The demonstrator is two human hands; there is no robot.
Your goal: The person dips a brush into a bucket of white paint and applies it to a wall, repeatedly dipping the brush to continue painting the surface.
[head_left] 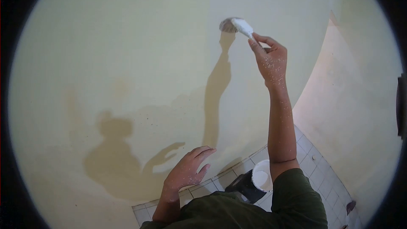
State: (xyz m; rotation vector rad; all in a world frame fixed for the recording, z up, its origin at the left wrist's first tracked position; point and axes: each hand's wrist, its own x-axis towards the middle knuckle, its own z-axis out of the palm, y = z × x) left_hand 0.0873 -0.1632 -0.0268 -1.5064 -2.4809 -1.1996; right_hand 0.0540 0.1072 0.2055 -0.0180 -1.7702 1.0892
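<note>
Raised high in front of the wall (161, 59), my right hand (271, 56) pinches the handle of a paintbrush (242, 26). Its bristles lie against the wall, and white paint covers the part near the handle. White specks dot this hand and forearm. Lower down, my left hand (189, 167) hangs in the air with its fingers stretched out, holding nothing. A paint bucket (261, 175), black outside with white paint in it, stands on the floor below and is partly hidden by my body.
The white tiled floor (311, 161) runs along the foot of the wall. At the right, another wall (352, 85) meets the painted one at a corner. Shadows of my head and arms fall on the wall. A small dark object (350, 206) lies at the lower right.
</note>
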